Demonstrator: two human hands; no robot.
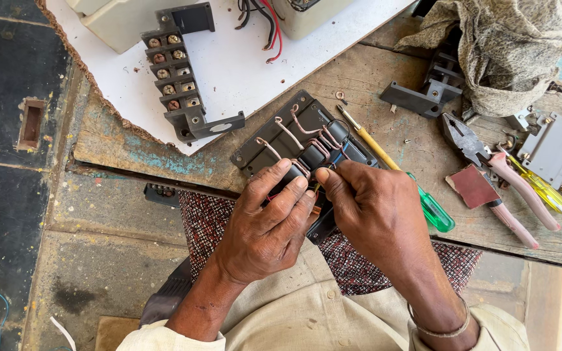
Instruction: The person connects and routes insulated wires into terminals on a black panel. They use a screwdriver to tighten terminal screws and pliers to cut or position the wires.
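Black plastic block, flat and oblong, set at a slant on the near edge of the worn wooden bench. Thick copper wire loops arch across its top; darker coils sit in the middle. Near end of the block juts past the bench edge, over the lap.

Left hand: fingers closed over the near end of the block, thumb on top, holding it steady. Right hand: thumb and forefinger pinched together on something thin at the block's near middle, just beside the left fingertips; what is pinched is too small to tell. Both hands meet at the same spot, so the block lies mostly beyond the fingers, away from the body.

Nearby: yellow-shafted screwdriver with green handle lying just right of the block, partly under the right hand. Pink-handled pliers farther right. Grey terminal strip on a white board beyond.
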